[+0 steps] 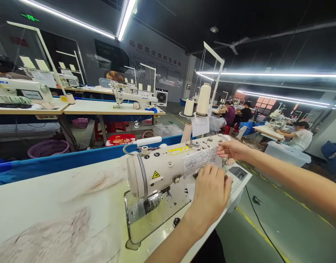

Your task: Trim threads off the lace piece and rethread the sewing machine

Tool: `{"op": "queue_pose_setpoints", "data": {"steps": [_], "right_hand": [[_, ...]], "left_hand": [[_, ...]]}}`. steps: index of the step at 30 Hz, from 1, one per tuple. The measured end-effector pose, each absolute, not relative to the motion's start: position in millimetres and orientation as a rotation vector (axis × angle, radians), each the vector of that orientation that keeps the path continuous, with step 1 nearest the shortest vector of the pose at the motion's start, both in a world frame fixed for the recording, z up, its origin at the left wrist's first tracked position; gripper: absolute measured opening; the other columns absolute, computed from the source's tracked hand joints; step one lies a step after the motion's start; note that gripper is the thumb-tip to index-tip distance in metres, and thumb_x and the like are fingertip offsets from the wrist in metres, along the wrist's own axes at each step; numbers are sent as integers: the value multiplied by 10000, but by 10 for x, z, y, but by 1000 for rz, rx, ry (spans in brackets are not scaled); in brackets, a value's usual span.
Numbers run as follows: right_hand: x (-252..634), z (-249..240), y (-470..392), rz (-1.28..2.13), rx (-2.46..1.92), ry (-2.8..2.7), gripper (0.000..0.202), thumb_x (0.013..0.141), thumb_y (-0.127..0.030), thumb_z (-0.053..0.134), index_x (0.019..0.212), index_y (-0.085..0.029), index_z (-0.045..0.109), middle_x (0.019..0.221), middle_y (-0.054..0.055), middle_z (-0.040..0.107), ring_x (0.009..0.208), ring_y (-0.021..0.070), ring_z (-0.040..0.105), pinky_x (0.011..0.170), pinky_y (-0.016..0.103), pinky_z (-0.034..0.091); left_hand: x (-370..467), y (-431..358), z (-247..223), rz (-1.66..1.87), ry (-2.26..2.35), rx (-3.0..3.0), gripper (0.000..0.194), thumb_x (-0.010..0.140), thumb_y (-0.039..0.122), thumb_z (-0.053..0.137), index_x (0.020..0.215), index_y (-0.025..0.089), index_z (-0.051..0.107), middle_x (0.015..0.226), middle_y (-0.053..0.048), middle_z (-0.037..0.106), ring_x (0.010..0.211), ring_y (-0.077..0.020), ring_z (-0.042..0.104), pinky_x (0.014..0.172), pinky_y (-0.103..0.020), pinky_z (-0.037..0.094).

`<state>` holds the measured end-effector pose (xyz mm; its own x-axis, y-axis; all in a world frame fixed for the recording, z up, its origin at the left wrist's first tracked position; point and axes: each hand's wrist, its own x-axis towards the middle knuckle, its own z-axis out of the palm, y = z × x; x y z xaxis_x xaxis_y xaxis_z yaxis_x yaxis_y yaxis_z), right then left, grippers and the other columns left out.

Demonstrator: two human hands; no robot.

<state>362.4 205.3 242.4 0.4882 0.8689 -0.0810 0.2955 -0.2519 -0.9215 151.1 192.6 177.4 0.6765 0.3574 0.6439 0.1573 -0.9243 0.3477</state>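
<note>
A white sewing machine (162, 168) stands on the table in front of me. On its arm lies a handwritten paper (197, 160). At the paper's right end is my right hand (233, 149), with its fingertips pinched at the sheet's edge. My left hand (212, 188) is just below the paper, knuckles up and fingers curled in. Its fingertips are hidden, so what it holds does not show. Sheer pale fabric (55, 230) is spread on the table to the left of the needle area.
Behind the machine rise thread cones (204, 98) on a stand. A blue cloth trough (102, 159) runs along the table's far side. Another sewing machine (136, 98) stands on a table beyond. Several people work at the right, one in a white top (303, 137). A cable (262, 223) crosses the floor.
</note>
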Motion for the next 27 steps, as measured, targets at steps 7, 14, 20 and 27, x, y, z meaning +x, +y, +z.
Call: {"op": "queue_pose_setpoints", "data": {"steps": [7, 14, 20, 27], "right_hand": [[3607, 2615, 2192, 424, -2152, -1353, 188, 911, -265, 465, 770, -169, 545, 490, -56, 394, 411, 76, 344, 468, 218, 352], [3060, 2913, 2397, 124, -2173, -2087, 176, 804, -159, 538, 640, -188, 593, 625, -5, 522, 589, 118, 369, 579, 271, 218], [2827, 3018, 2750, 361, -2015, -2610, 178, 815, -129, 469, 662, -166, 553, 664, -9, 521, 615, 114, 398, 600, 257, 286], [2988, 3024, 3003, 579, -1951, -2513, 146, 758, -142, 512, 616, -149, 546, 611, -28, 466, 575, 88, 361, 525, 241, 282]], "left_hand": [[1570, 1988, 1737, 1122, 431, 2643, 237, 982, 294, 374, 853, 168, 527, 931, -66, 584, 898, -248, 491, 754, -413, 430], [1602, 2064, 1711, 1157, 479, 2622, 243, 980, 289, 376, 835, 167, 528, 907, -64, 576, 887, -243, 481, 753, -404, 418], [1593, 2095, 1727, 1206, 514, 2608, 251, 982, 290, 369, 823, 171, 522, 888, -63, 585, 874, -242, 484, 736, -394, 395], [1577, 2173, 1740, 1243, 563, 2578, 235, 981, 291, 376, 820, 185, 510, 881, -56, 592, 876, -235, 494, 734, -377, 386]]}}
